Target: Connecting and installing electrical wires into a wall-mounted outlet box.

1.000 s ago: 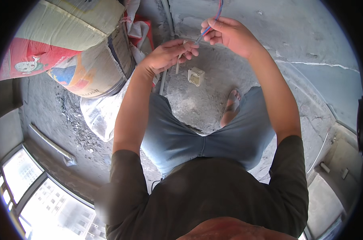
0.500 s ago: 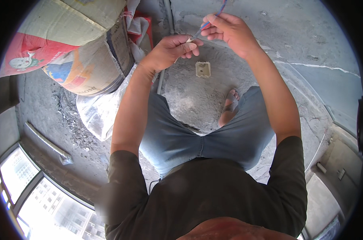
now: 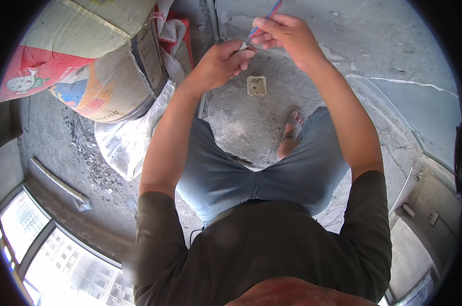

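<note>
Right hand (image 3: pixel 290 41), outstretched, pinches red-blue wires (image 3: pixel 276 8) beside the left hand (image 3: pixel 216 66).

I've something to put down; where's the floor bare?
The floor looks bare between the box, foot and jeans, and fairly bare between the rubble and pipe. Sacks and plastic crowd the left; the left hand, right hand and wires fill the space beyond the box.
</note>
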Motion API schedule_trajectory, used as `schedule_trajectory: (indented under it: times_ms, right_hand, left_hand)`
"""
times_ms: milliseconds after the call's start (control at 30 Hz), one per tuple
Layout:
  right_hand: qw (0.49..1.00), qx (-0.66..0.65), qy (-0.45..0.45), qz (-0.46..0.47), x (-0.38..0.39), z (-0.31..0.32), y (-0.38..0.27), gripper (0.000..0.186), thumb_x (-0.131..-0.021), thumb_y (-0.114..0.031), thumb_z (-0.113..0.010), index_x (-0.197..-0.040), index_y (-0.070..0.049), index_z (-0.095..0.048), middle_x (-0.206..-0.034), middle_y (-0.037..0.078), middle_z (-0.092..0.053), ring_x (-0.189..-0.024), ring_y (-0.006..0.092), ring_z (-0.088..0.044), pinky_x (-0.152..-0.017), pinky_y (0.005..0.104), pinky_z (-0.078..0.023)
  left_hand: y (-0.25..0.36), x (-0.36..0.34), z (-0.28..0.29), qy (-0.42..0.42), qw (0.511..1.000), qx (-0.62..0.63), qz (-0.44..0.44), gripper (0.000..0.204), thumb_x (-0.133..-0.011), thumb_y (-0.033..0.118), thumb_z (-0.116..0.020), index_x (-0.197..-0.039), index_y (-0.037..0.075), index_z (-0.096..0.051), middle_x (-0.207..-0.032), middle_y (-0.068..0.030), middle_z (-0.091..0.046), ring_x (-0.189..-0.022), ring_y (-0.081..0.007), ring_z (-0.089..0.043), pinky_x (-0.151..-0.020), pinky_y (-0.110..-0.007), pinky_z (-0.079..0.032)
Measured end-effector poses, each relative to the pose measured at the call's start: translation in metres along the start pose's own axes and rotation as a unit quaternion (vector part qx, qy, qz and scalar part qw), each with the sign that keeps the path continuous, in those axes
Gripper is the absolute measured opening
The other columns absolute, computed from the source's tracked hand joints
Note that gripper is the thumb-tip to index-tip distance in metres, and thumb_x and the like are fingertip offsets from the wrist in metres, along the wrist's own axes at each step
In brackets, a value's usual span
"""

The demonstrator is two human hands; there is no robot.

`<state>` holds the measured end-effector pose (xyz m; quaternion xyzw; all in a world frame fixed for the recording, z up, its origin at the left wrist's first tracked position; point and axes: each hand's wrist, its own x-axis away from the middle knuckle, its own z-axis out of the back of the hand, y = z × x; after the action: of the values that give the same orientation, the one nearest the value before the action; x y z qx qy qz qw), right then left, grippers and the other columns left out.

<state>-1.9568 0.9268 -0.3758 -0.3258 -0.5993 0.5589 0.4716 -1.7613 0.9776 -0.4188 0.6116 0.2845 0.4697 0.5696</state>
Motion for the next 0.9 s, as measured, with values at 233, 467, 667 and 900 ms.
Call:
schedule_trajectory:
  times_ms: [233, 467, 667, 900]
  right_hand:
    - [0.996, 0.065, -0.051, -0.022, -0.010, 0.010, 0.009, 0.029, -0.089, -0.033, -0.069, -0.092, -0.004, -0.071, -0.073, -0.003, -0.054, -0.064, 0.0080, -0.043, -0.061, 0.0229, -0.037]
    - [0.993, -0.089, -0.018, -0.076, -0.019, 0.021, 0.006, 0.038, -0.093, -0.034, -0.064, -0.107, 0.001, -0.063, -0.066, -0.006, -0.041, -0.060, 0.0055, -0.038, -0.057, 0.0218, -0.032]
    - [0.994, -0.056, -0.043, -0.085, -0.034, 0.025, 0.018, 0.037, -0.094, -0.035, -0.064, -0.103, 0.001, -0.063, -0.064, -0.007, -0.041, -0.060, 0.0057, -0.038, -0.057, 0.0233, -0.033]
    - [0.980, -0.176, -0.031, -0.081, -0.050, 0.037, 0.031, 0.033, -0.096, -0.033, -0.060, -0.103, -0.001, -0.064, -0.071, -0.003, -0.054, -0.064, 0.0078, -0.048, -0.060, 0.0241, -0.039]
  left_hand:
    - [0.003, -0.006, -0.016, -0.054, 0.960, 0.273, 0.039, 0.027, -0.102, 0.026, -0.052, -0.107, 0.001, -0.061, -0.073, 0.0028, -0.048, -0.062, -0.0060, -0.041, -0.053, -0.020, -0.034]
    - [-0.001, -0.014, -0.017, -0.091, 0.941, 0.317, 0.076, 0.028, -0.103, 0.032, -0.050, -0.094, 0.006, -0.056, -0.071, 0.0027, -0.044, -0.060, -0.0100, -0.042, -0.054, -0.026, -0.038]
    - [0.007, -0.034, -0.014, -0.074, 0.952, 0.283, 0.085, 0.028, -0.102, 0.033, -0.050, -0.093, 0.006, -0.054, -0.071, 0.0027, -0.043, -0.060, -0.0103, -0.041, -0.056, -0.027, -0.039]
    - [0.016, -0.038, -0.008, -0.095, 0.932, 0.334, 0.103, 0.033, -0.102, 0.033, -0.049, -0.108, 0.002, -0.058, -0.075, 0.0007, -0.046, -0.066, -0.0116, -0.043, -0.060, -0.027, -0.039]
